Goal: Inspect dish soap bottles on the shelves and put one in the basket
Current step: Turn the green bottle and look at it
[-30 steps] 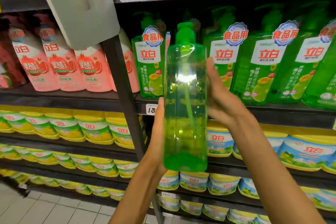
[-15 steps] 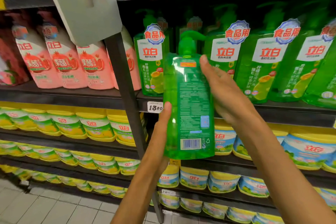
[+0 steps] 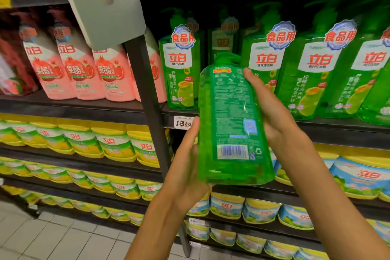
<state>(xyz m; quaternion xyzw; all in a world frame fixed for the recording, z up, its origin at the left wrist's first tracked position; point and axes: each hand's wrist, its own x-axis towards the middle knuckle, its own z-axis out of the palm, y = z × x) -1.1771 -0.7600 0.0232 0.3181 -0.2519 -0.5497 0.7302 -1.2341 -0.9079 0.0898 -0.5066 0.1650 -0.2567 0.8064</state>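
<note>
Two-hand grip on green dish soap bottle (image 3: 232, 120). Right hand (image 3: 272, 112) wraps its upper right edge, thumb on the back label. Left hand (image 3: 185, 167) cups the lower left corner, fingers straight, taking the weight. Bottle held off the shelf (image 3: 337, 126), tilted, barcode side facing the camera, presumably for reading. Matching green bottles (image 3: 312, 74) stand behind. Basket not in view.

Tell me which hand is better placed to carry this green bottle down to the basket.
Probably the right hand. Its fingers wrap behind the green bottle along its side, with the thumb near the top. The left hand only props the lower edge with fairly straight fingers. No basket is in view.
</note>
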